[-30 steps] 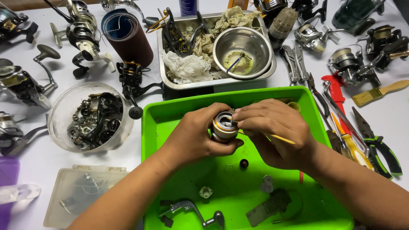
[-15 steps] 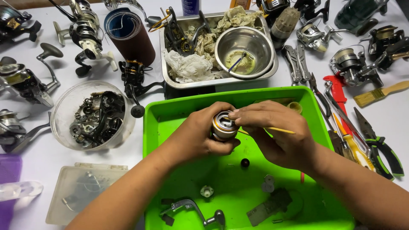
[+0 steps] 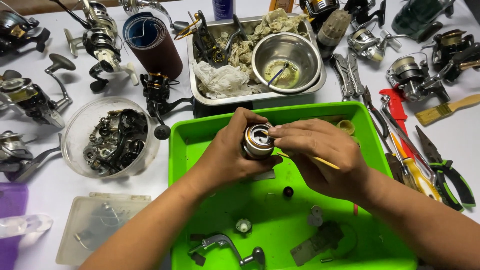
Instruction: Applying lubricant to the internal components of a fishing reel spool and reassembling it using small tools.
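My left hand grips a silver and gold fishing reel spool above the bright green tray. The fingertips of my right hand press on the spool's open top. That hand also holds a thin yellow stick, which runs under the palm. On the tray floor lie a reel handle, a small black ball, a small white part and a flat metal plate.
A metal pan with rags and a steel bowl stands behind the tray. A clear tub of reel parts sits at left, with several spinning reels around. Pliers, screwdrivers and a brush lie at right. A clear lid rests at the lower left.
Both hands stay on the spool over the tray. My right fingers have shifted slightly on the spool's top. Nothing else has moved.
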